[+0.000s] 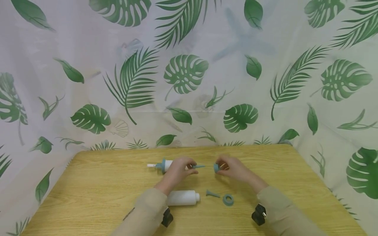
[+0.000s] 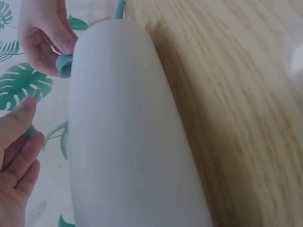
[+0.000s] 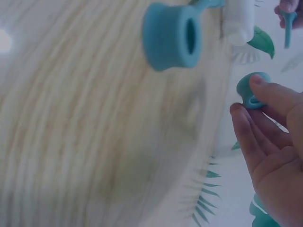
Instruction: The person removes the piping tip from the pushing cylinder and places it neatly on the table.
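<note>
My left hand (image 1: 178, 167) pinches a teal tapered nozzle (image 1: 199, 166) between thumb and fingers, its narrow end directed right. Across a small gap, my right hand (image 1: 234, 168) pinches a teal ring-shaped cap (image 1: 216, 168); the right wrist view shows this cap (image 3: 252, 90) between thumb and fingertips. Below the hands, a plain white bottle (image 1: 183, 198) lies on its side with its neck to the right. A second teal nozzle (image 1: 212, 194) and another teal ring cap (image 1: 228, 200) lie right of it. The left wrist view is mostly filled by the white bottle (image 2: 128, 123).
Behind my left hand lies another white bottle with a teal collar (image 1: 163, 166) and a pale tip pointing left, partly hidden by the hand. Everything rests on a wood-grain table (image 1: 103, 196). A leaf-patterned curtain (image 1: 189, 98) hangs along its far edge.
</note>
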`<state>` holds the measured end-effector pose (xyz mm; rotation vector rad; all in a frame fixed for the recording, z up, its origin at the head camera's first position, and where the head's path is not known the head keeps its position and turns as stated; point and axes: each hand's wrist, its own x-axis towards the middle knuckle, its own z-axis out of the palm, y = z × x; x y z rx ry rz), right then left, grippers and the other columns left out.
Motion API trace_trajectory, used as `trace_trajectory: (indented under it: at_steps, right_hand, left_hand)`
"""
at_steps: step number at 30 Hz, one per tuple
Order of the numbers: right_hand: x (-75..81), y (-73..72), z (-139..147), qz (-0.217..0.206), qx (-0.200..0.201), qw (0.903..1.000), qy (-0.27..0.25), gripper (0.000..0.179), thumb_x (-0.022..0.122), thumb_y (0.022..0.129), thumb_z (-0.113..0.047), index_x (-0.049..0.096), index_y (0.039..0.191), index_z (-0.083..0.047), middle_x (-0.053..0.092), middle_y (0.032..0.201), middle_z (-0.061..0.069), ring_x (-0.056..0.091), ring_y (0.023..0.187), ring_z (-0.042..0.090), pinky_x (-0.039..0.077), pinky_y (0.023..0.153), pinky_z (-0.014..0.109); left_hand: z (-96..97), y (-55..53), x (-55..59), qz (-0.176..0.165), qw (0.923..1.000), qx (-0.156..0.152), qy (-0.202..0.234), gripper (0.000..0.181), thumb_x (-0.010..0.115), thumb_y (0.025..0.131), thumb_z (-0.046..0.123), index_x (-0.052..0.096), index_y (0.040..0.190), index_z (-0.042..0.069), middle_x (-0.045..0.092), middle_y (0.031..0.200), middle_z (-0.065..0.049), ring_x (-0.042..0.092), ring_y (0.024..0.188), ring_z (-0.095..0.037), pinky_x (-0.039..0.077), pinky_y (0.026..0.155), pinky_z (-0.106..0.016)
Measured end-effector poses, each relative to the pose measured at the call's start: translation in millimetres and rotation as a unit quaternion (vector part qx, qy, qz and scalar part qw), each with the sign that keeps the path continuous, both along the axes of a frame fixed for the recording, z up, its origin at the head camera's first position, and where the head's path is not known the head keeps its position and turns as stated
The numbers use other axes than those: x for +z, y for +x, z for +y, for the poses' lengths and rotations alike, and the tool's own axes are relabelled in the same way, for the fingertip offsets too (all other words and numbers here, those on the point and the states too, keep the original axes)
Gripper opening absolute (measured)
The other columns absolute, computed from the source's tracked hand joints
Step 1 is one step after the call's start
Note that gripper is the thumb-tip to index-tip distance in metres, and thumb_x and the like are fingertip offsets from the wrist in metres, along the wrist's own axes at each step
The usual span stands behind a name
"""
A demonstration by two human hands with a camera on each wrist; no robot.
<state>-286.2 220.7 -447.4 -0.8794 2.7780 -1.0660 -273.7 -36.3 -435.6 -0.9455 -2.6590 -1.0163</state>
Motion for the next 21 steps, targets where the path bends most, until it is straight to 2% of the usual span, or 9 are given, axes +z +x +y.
trace_trajectory:
  at_steps: [5, 11, 17, 21]
  right_hand:
    - [-4.3, -2.8, 1.2, 0.021, -0.018, 0.9975, 0.065, 0.027, 0.072, 0.084, -0.006, 0.062, 0.108, 0.003, 0.064, 0.102, 0.012, 0.061, 0.093, 0.028, 0.053, 0.08, 0.04]
    - [-5.8, -6.2, 2.6, 0.024, -0.027, 0.9951, 0.092, 0.027, 0.071, 0.083, -0.003, 0.064, 0.108, 0.005, 0.065, 0.103, 0.014, 0.059, 0.096, 0.032, 0.05, 0.084, 0.048]
    - [-9.6, -8.7, 7.0, 0.045, -0.018, 0.9916, 0.12, 0.027, 0.073, 0.081, -0.005, 0.064, 0.104, 0.006, 0.063, 0.098, 0.013, 0.058, 0.092, 0.03, 0.049, 0.083, 0.045]
    - [-10.6, -8.8, 8.1, 0.044, -0.01, 0.9916, 0.121, 0.025, 0.072, 0.081, -0.004, 0.064, 0.102, 0.006, 0.064, 0.096, 0.013, 0.059, 0.09, 0.03, 0.051, 0.08, 0.044]
  left_hand:
    - [10.0, -8.0, -4.8, -0.035, 0.9993, -0.008, -0.01, 0.021, 0.076, 0.08, 0.014, 0.07, 0.097, 0.002, 0.068, 0.095, -0.008, 0.062, 0.083, -0.017, 0.051, 0.075, -0.025]
    - [22.3, -15.8, -13.1, -0.049, 0.9982, -0.018, -0.029, 0.017, 0.077, 0.08, 0.011, 0.07, 0.092, 0.002, 0.066, 0.09, -0.007, 0.059, 0.081, -0.016, 0.049, 0.073, -0.024]
    - [33.1, -18.9, -20.2, -0.021, 0.996, -0.021, -0.085, 0.012, 0.076, 0.081, 0.011, 0.068, 0.089, 0.008, 0.063, 0.087, 0.001, 0.054, 0.078, -0.009, 0.047, 0.071, -0.021]
    - [42.6, -21.5, -17.3, 0.012, 0.9885, -0.026, -0.149, 0.012, 0.076, 0.082, 0.015, 0.067, 0.086, 0.009, 0.063, 0.083, 0.003, 0.055, 0.075, -0.009, 0.046, 0.068, -0.019]
